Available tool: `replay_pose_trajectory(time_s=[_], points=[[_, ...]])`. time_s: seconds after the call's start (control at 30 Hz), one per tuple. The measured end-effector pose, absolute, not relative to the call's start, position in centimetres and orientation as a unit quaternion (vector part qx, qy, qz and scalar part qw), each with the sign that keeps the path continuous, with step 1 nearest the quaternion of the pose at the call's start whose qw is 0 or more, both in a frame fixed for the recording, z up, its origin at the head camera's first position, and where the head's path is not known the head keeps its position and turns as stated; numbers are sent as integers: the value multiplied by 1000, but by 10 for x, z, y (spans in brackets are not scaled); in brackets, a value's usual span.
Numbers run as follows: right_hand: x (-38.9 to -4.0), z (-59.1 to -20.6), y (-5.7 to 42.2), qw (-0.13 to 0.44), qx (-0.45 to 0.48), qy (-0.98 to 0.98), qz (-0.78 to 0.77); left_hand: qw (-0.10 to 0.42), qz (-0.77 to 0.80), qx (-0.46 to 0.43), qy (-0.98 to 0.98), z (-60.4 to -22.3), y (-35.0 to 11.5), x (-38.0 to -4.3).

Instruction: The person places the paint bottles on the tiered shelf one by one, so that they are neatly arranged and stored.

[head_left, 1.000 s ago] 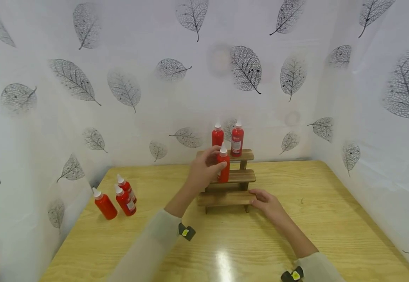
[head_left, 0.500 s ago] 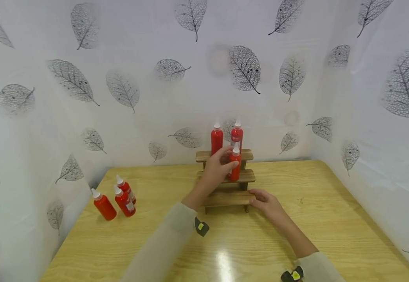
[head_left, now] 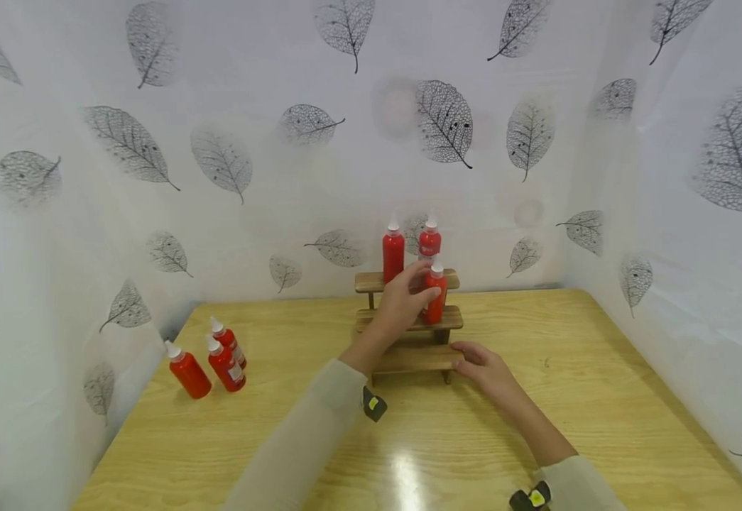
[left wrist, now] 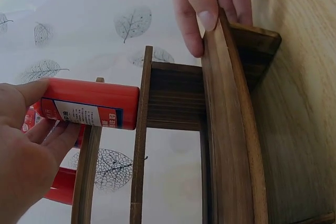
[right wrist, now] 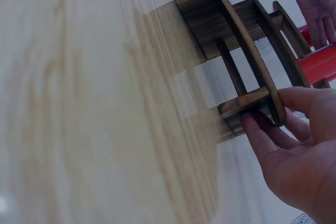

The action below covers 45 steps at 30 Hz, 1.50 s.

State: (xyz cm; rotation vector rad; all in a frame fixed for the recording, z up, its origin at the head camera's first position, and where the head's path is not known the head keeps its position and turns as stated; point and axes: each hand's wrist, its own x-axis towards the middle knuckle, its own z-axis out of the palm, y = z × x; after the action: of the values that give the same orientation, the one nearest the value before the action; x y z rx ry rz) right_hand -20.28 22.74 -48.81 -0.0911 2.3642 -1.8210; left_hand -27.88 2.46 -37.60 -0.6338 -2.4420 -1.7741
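Observation:
My left hand point(head_left: 397, 304) grips a red squeeze bottle point(head_left: 435, 304) with a white pointed cap, upright at the right end of the middle step of a small three-step wooden stand point(head_left: 409, 360). In the left wrist view the base of this labelled bottle point(left wrist: 100, 106) meets the middle step. Two more red bottles stand on the top step: one on the left point(head_left: 393, 257), another on the right point(head_left: 429, 243), partly hidden behind the left hand and the held bottle. My right hand point(head_left: 490, 375) pinches the right end of the lowest step between thumb and fingers.
Several red bottles point(head_left: 226, 363) stand close together on the left of the wooden table point(head_left: 319, 433). A white sheet with a leaf print point(head_left: 268, 184) hangs behind the table and along both sides.
The left hand has carried its bottle rightward along the stand, from near the middle to the right end of the middle step. My right hand has kept its hold on the lowest step.

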Motion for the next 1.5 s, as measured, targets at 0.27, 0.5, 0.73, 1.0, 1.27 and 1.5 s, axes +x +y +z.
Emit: replay_pose_trajectory(time_s=[0.27,0.5,0.73,1.0,1.27,1.5], points=[[-204,-490,226,74,-25,796,-601,32,-583,-218,-782,-378,18,-279],[-204,-488,227,77,-27,792,-605,73,-575,-221,-784,-388,-14,-270],[-202,-486,228,79,-23,791,-607,75,-592,-187,-781,-404,-74,-245],[-203,-488,228,74,-23,791,-607,102,-585,-127,-794,-418,-140,-203],[-202,-491,228,77,-29,792,-605,126,-559,-67,-817,-416,-200,-165],[-203,-489,227,75,-25,788,-610,173,-542,26,-822,-413,-246,-144]])
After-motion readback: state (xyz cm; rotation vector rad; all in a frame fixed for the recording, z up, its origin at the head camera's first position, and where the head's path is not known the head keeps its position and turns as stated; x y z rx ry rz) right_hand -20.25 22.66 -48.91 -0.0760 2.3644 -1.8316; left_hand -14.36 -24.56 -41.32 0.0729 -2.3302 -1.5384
